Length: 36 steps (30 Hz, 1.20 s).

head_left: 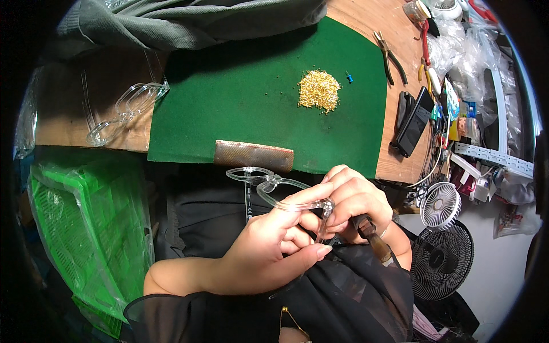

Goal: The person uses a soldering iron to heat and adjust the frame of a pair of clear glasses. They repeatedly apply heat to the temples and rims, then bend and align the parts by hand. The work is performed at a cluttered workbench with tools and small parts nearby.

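Observation:
Near my lap, my left hand [274,248] holds a clear plastic eyeglass frame [268,201] by its rim and temple. The fingers of my right hand [356,206] pinch the frame at the hinge corner. Tucked in the right palm is a hand tool [377,246] with an amber and dark handle; its working end is hidden. Just beyond the frame, a crosshatched brown block [254,155] sits at the front edge of a green mat [214,98]. On the mat lie a heap of tiny gold-coloured metal pieces [318,91] and a small blue-headed pin [349,77].
More clear eyeglass frames [128,109] lie on the wooden table at left, above a green plastic crate [85,223]. Grey cloth [193,25] covers the far edge. At right are pliers [390,58], a smartphone [412,122], cables and two fans [441,259].

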Each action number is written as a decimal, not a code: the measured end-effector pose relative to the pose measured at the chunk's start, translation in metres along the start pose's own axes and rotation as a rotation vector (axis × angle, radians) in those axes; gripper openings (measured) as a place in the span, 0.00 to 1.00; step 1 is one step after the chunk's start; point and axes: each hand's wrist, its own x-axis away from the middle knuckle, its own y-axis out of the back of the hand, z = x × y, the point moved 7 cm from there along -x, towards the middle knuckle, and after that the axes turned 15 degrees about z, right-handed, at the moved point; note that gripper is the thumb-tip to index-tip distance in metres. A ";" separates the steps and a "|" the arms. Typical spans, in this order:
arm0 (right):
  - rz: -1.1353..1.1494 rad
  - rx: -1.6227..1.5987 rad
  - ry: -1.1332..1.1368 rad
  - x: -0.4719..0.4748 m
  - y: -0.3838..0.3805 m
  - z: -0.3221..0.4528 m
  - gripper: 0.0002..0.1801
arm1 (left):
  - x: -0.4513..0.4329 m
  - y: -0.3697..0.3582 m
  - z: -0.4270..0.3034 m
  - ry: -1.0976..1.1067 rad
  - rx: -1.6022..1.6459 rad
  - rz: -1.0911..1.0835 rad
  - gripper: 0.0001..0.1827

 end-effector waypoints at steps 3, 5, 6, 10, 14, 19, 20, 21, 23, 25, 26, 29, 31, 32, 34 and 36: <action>-0.015 -0.022 0.003 0.000 -0.001 -0.001 0.11 | -0.001 0.001 0.001 -0.008 0.090 0.002 0.39; -0.020 -0.033 0.005 -0.001 -0.001 0.000 0.11 | -0.001 0.001 0.001 -0.006 0.108 0.003 0.39; -0.020 -0.042 0.009 0.000 -0.001 -0.001 0.11 | -0.001 0.001 0.001 -0.004 0.105 -0.001 0.39; -0.013 -0.065 0.010 0.000 -0.002 -0.002 0.11 | 0.000 0.001 0.001 -0.010 0.100 0.003 0.39; -0.021 -0.102 -0.002 0.004 -0.002 -0.004 0.10 | 0.000 0.002 0.002 0.000 0.074 -0.005 0.39; 0.068 0.003 -0.307 0.022 0.004 -0.010 0.13 | 0.006 0.003 -0.006 -0.008 -0.016 -0.016 0.39; 0.126 -0.096 -0.457 0.034 -0.001 -0.018 0.14 | 0.006 0.004 -0.006 0.009 -0.014 -0.031 0.39; 0.272 -0.127 -0.621 0.037 -0.005 -0.019 0.12 | 0.005 0.004 -0.006 0.018 -0.013 -0.029 0.39; 0.420 -0.362 -0.868 0.049 -0.021 -0.019 0.13 | 0.003 0.003 -0.004 0.036 -0.012 -0.024 0.39; 0.464 -0.412 -0.831 0.046 -0.025 -0.013 0.15 | 0.000 0.002 -0.004 0.013 -0.024 -0.011 0.39; 0.475 -0.413 -0.811 0.045 -0.025 -0.012 0.15 | -0.001 0.001 -0.003 0.000 -0.030 -0.005 0.39; 0.487 -0.434 -0.784 0.042 -0.027 -0.010 0.16 | -0.002 -0.002 -0.002 -0.009 0.034 -0.043 0.38; 0.499 -0.450 -0.785 0.040 -0.028 -0.012 0.16 | -0.002 0.000 -0.001 -0.019 0.047 -0.048 0.37; 0.503 -0.452 -0.796 0.040 -0.028 -0.013 0.16 | -0.001 0.000 0.000 -0.026 0.053 -0.051 0.37; 0.491 -0.431 -0.793 0.037 -0.028 -0.012 0.16 | -0.001 0.001 0.000 -0.033 0.048 -0.046 0.37; 0.480 -0.392 -0.753 0.034 -0.027 -0.011 0.16 | 0.000 0.002 0.000 -0.038 0.056 -0.055 0.37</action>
